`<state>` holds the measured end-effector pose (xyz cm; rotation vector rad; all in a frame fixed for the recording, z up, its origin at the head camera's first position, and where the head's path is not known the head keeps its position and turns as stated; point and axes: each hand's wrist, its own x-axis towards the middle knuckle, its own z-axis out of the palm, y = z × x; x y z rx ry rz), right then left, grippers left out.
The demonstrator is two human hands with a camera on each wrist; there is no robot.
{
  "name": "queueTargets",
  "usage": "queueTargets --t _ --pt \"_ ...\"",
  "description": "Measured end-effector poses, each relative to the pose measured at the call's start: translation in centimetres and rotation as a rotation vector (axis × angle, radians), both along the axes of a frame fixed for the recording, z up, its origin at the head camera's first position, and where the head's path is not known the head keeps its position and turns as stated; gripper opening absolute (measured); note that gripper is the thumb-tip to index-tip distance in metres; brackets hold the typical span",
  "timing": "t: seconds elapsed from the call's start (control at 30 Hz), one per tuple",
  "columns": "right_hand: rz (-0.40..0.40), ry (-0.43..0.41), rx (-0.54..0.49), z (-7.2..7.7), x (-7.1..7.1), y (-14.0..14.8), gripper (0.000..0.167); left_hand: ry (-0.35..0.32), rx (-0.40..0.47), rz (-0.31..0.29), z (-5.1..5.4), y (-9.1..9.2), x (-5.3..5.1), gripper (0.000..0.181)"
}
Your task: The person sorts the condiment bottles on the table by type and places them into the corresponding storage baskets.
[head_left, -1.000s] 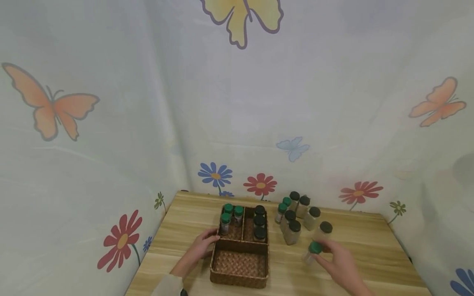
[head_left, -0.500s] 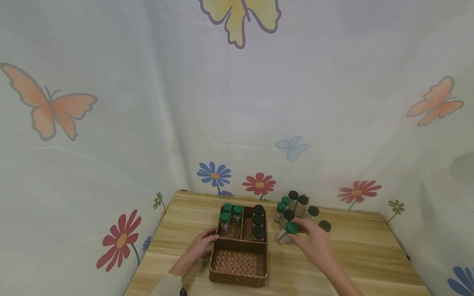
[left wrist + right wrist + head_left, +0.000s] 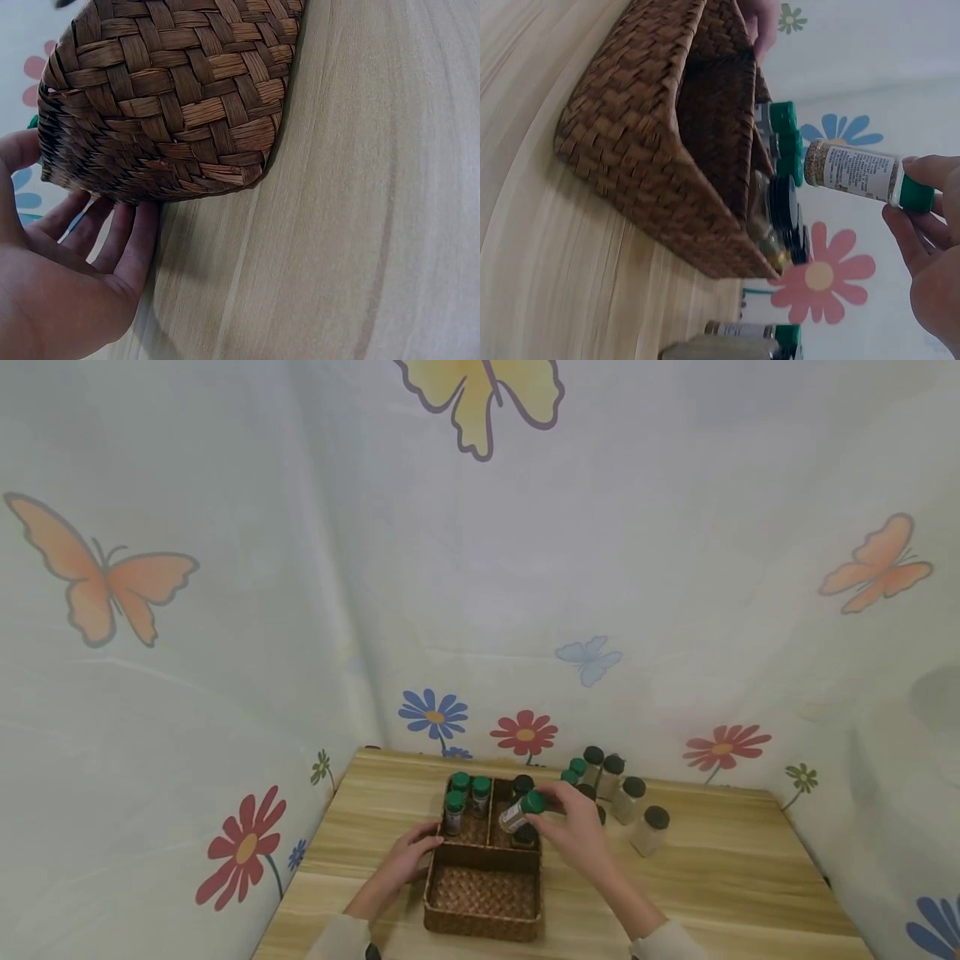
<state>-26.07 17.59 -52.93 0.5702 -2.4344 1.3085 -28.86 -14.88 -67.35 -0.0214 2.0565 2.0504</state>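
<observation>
In the head view, my right hand [image 3: 573, 827] pinches the green cap of a spice jar [image 3: 514, 817]. The jar tilts above the back right compartment of the woven basket [image 3: 483, 935]. In the right wrist view, fingers and thumb meet at the cap, and the labelled spice jar [image 3: 855, 171] shows brownish contents. My left hand [image 3: 405, 860] rests against the basket's left side. In the left wrist view, the left hand's fingers [image 3: 139, 247] lie fairly straight along the woven wall, with the thumb near the rim.
Three green-capped jars [image 3: 454, 810] stand in the back left compartment. Black-capped jars [image 3: 522, 787] are in the back right one, partly hidden. Right of the basket, several more jars [image 3: 628, 800] stand on the wooden table [image 3: 720, 868]. Printed fabric walls rise behind.
My right hand has carried the green-capped jar leftward from the table's right side, passing the standing jars, to above the basket. The left hand has stayed at the basket's side.
</observation>
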Motion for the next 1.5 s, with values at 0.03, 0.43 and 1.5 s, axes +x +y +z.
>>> queueTargets --t 0.03,0.43,1.5 --pt "-0.002 -0.009 0.002 -0.1 -0.2 -0.6 0.039 -0.001 -0.001 0.000 0.0 -0.1 0.0 0.057" --pt "-0.009 -0.006 0.166 -2.3 -3.5 -5.9 0.036 -0.020 0.003 0.006 0.2 0.1 0.1 0.057" --pt "0.019 -0.072 0.499 -5.9 -6.9 -9.2 0.037 -0.034 -0.030 -0.054 0.4 -0.2 -0.1 0.063"
